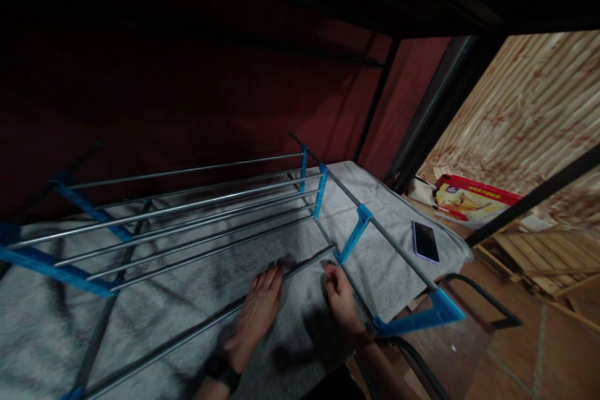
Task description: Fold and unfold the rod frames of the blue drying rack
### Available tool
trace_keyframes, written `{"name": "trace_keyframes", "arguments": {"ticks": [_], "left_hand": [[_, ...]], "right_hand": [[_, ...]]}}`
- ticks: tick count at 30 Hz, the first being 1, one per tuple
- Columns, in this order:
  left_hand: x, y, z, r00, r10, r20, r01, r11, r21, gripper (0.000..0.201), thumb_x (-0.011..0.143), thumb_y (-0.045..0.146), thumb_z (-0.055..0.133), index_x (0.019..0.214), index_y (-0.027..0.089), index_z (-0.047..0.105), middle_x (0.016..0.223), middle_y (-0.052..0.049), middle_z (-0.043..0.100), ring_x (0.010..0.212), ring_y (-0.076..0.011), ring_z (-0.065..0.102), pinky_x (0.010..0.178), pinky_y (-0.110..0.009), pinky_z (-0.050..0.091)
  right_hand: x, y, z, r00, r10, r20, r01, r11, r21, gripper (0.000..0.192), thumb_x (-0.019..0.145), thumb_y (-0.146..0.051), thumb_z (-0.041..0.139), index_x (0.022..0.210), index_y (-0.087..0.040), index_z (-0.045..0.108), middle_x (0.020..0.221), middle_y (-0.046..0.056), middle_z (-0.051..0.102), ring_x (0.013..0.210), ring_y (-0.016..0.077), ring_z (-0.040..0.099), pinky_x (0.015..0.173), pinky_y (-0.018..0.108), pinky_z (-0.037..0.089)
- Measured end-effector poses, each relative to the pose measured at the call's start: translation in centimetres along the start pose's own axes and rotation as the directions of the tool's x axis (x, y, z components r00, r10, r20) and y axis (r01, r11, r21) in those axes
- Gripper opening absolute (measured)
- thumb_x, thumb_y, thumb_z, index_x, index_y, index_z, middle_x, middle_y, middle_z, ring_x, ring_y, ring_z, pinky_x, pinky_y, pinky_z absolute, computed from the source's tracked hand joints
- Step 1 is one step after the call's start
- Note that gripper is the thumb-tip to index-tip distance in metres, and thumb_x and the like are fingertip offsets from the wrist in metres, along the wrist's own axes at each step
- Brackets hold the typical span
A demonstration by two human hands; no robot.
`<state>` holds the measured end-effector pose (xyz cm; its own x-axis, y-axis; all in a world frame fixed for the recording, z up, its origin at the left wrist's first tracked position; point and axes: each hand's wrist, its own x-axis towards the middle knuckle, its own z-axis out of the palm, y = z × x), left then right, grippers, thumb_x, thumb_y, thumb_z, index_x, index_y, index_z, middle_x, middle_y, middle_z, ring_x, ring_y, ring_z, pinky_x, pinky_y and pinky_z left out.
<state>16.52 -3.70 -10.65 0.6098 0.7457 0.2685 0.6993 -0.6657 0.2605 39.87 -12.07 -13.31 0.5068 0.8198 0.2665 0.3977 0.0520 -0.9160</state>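
Observation:
A metal drying rack with blue plastic joints (355, 230) lies flat on a grey towel (187, 300). A loose metal rod (178, 339) runs diagonally from lower left to a blue joint. My left hand (259, 311), with a black watch on the wrist, lies over this rod, fingers wrapped on it near its upper end. My right hand (340, 297) sits just right of the rod's tip, fingers curled, close to the blue joint. Whether it pinches anything is unclear.
A phone (425, 241) lies on the towel's right edge. A red box (471, 199) and wooden slats (539, 256) sit on the floor to the right. Dark bunk-frame posts (424, 131) and a dark red wall surround the bed. A black tube frame (482, 300) stands below right.

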Motion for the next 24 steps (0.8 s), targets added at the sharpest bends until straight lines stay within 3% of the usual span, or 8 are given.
{"name": "trace_keyframes", "arguments": {"ticks": [7, 11, 16, 24], "left_hand": [[4.7, 3.3, 2.0, 0.996, 0.062, 0.068, -0.05, 0.986, -0.159, 0.046, 0.105, 0.026, 0.04, 0.149, 0.019, 0.054, 0.149, -0.015, 0.061, 0.139, -0.0269, 0.057, 0.119, -0.05, 0.046], [7.8, 5.4, 3.4, 0.985, 0.04, 0.167, -0.004, 0.977, -0.211, 0.047, 0.103, 0.023, 0.041, 0.148, 0.013, 0.054, 0.152, -0.019, 0.058, 0.144, -0.0288, 0.053, 0.121, -0.049, 0.044], [11.1, 7.7, 4.3, 0.978, 0.06, 0.2, 0.0, 0.958, -0.288, 0.05, 0.1, 0.015, 0.043, 0.149, 0.016, 0.053, 0.146, -0.016, 0.062, 0.137, -0.0252, 0.058, 0.12, -0.041, 0.045], [13.6, 10.5, 4.5, 0.963, 0.063, 0.261, 0.04, 0.927, -0.374, 0.049, 0.102, 0.017, 0.045, 0.15, 0.017, 0.054, 0.149, -0.015, 0.06, 0.135, -0.0245, 0.06, 0.115, -0.038, 0.048]], "right_hand": [[0.7, 0.5, -3.7, 0.977, -0.104, -0.185, 0.06, 0.971, -0.229, 0.038, 0.096, -0.036, 0.05, 0.131, -0.021, 0.057, 0.122, 0.013, 0.063, 0.123, 0.0322, 0.057, 0.11, 0.055, 0.045], [2.0, 0.7, -3.7, 0.989, -0.071, -0.131, 0.035, 0.965, -0.26, 0.044, 0.1, -0.04, 0.048, 0.14, -0.022, 0.054, 0.128, 0.014, 0.063, 0.125, 0.0313, 0.058, 0.11, 0.051, 0.046], [3.5, 1.0, -2.8, 0.995, -0.042, -0.094, 0.016, 0.962, -0.271, 0.038, 0.103, -0.043, 0.045, 0.129, -0.022, 0.061, 0.12, 0.014, 0.069, 0.114, 0.0304, 0.064, 0.104, 0.049, 0.05], [4.4, 1.1, -2.7, 0.998, -0.01, -0.061, -0.006, 0.967, -0.256, 0.033, 0.102, -0.04, 0.045, 0.121, -0.022, 0.065, 0.114, 0.014, 0.073, 0.105, 0.0299, 0.068, 0.097, 0.047, 0.053]]}}
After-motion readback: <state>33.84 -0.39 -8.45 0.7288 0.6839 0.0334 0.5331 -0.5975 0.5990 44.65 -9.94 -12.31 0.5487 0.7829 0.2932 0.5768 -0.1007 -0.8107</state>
